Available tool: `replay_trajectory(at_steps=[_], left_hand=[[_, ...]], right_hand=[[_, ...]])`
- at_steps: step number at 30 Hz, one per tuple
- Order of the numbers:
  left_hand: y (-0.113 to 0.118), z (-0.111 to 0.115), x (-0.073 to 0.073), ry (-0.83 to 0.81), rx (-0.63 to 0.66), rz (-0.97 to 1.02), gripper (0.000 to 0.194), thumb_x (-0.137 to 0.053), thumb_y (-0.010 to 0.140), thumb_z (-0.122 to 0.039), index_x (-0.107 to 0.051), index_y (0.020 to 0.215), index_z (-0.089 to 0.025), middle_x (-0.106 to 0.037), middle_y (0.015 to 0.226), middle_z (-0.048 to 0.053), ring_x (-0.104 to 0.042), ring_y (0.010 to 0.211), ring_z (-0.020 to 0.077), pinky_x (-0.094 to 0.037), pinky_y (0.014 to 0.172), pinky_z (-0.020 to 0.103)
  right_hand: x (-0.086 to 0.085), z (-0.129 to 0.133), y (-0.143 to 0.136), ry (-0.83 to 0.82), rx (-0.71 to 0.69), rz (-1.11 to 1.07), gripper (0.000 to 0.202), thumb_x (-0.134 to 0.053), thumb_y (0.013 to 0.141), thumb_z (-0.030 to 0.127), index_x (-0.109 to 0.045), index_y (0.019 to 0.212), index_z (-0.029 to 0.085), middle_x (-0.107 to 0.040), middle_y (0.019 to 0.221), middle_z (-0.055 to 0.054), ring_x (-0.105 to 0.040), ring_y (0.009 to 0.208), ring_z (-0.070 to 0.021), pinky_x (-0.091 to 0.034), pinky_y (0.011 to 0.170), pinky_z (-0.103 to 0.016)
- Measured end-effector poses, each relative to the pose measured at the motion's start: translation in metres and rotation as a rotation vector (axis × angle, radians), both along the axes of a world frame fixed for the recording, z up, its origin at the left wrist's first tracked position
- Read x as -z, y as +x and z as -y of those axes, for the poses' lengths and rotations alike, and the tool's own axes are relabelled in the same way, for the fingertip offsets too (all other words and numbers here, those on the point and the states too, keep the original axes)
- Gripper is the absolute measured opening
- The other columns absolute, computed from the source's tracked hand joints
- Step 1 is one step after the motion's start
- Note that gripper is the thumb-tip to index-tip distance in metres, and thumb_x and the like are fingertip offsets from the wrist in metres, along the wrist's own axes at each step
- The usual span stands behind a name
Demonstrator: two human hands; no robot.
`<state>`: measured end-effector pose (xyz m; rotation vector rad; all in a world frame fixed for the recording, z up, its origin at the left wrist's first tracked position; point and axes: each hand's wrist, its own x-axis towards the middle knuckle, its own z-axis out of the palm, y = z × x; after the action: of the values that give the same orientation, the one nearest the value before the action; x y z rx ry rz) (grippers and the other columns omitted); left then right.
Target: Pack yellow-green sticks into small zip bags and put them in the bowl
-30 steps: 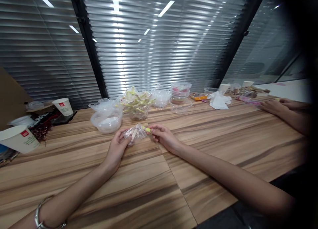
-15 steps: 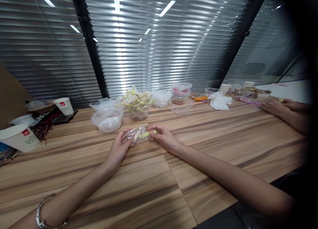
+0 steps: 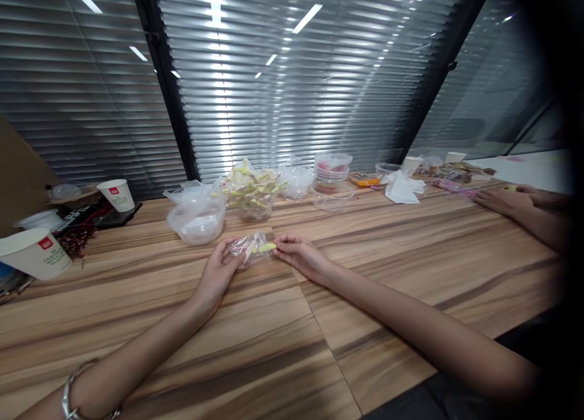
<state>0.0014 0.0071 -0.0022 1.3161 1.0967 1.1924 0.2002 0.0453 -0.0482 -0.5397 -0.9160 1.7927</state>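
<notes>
My left hand (image 3: 221, 271) is closed on a small clear plastic bag (image 3: 244, 245), held between thumb and fingers just above the wooden table. Whitish, stick-like contents show through the crinkled film. A short yellow strip (image 3: 263, 248) lies across the bag's right side, and my right hand (image 3: 303, 259) pinches its outer end between thumb and forefinger. Behind my hands a clear bowl (image 3: 254, 214) is heaped with similar bags bearing yellow strips (image 3: 249, 186). To its left sits a stack of clear plastic bowls (image 3: 194, 222).
Clear containers (image 3: 333, 168), an orange packet (image 3: 364, 179) and white tissues (image 3: 404, 188) line the table's back. Paper cups (image 3: 39, 256) stand at left beside a dark phone-like slab (image 3: 119, 216). Another person's hands (image 3: 506, 200) work at far right. A table seam (image 3: 319, 329) runs toward me.
My right fingertips now grip the yellow strip at its outer end; before, the strip stuck out past them. My left hand and the bag have hardly moved.
</notes>
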Motion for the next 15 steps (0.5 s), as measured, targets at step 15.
replay_trajectory(at_steps=[15], left_hand=[[-0.0023, -0.0012, 0.0035, 0.012, 0.011, -0.047, 0.045, -0.066, 0.070, -0.033, -0.047, 0.108, -0.021, -0.054, 0.118, 0.006, -0.055, 0.104, 0.0147, -0.050, 0.084, 0.024]], right_hand=[[-0.0008, -0.0013, 0.0022, -0.114, -0.061, -0.047, 0.034, -0.067, 0.059, 0.005, -0.052, 0.088, 0.012, -0.055, 0.085, -0.002, -0.058, 0.076, -0.0074, -0.048, 0.080, -0.021]])
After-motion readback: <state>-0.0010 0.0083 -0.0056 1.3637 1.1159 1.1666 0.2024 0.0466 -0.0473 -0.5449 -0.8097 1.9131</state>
